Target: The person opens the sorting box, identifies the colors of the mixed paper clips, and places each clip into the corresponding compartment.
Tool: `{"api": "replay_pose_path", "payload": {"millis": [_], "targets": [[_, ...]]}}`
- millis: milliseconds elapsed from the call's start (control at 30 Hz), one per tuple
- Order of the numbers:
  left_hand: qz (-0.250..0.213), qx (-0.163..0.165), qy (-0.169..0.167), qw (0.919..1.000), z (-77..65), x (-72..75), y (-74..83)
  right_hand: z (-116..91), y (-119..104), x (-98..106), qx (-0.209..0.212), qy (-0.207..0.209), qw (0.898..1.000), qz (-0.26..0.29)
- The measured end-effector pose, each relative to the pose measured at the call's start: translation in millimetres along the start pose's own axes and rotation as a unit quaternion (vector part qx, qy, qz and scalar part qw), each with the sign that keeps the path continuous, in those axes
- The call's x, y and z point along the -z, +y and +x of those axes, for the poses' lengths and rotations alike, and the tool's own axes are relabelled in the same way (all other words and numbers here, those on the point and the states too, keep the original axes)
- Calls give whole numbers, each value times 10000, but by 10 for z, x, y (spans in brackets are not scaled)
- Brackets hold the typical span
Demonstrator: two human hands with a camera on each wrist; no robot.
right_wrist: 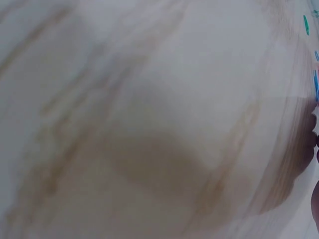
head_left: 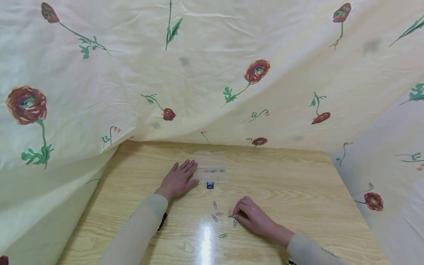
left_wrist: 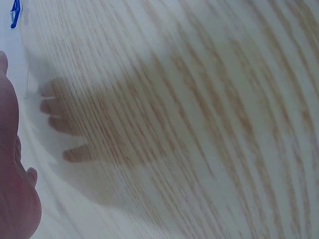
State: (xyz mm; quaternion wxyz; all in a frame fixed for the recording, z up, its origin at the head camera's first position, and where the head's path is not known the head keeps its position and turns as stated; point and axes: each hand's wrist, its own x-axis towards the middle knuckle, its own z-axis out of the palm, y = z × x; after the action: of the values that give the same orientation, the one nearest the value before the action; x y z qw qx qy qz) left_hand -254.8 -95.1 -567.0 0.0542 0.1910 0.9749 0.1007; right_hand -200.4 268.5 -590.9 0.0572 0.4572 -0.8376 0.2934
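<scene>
A clear plastic compartment box (head_left: pixel 226 179) stands with its lid (head_left: pixel 209 159) raised at the back. Its far row holds a red paper clip (head_left: pixel 206 170), a blue one and a green one, each in its own compartment. My left hand (head_left: pixel 178 181) lies spread at the box's left side, fingertips right at its edge. With thumb and forefinger, my right hand (head_left: pixel 252 217) pinches a green paper clip (head_left: pixel 230 216). Beside those fingertips are a red paper clip (head_left: pixel 229 211) and a blue paper clip (head_left: pixel 235 223).
Several other clips lie loose on the wooden table (head_left: pixel 281 176), among them a green paper clip (head_left: pixel 223 235) nearest the front. A small dark-blue piece (head_left: pixel 210 185) is at the box's front edge. Flowered cloth (head_left: pixel 198 92) hangs behind and along the sides.
</scene>
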Motion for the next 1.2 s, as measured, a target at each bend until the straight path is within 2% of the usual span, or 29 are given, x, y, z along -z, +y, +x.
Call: {"api": "replay_pose_path", "payload": {"millis": [200,333,533,700,933,1200], "targets": [[-2,-18,43,10000,-17,20,14,100,14,61,-395,-34,9992,47],[15,-16,83,10000,-24,21,17,274,52,133,-669,176,9975,126],[-46,-7,67,10000,-32,4,14,631,217,214,-486,601,9970,-3],[-114,-63,139,9998,-43,-12,17,904,380,245,-376,726,9964,-219],[-162,-38,151,9997,-60,11,41,1180,526,242,-487,658,9962,-298],[-127,-6,123,9998,-55,14,32,1306,600,222,-912,344,9948,-311]]}}
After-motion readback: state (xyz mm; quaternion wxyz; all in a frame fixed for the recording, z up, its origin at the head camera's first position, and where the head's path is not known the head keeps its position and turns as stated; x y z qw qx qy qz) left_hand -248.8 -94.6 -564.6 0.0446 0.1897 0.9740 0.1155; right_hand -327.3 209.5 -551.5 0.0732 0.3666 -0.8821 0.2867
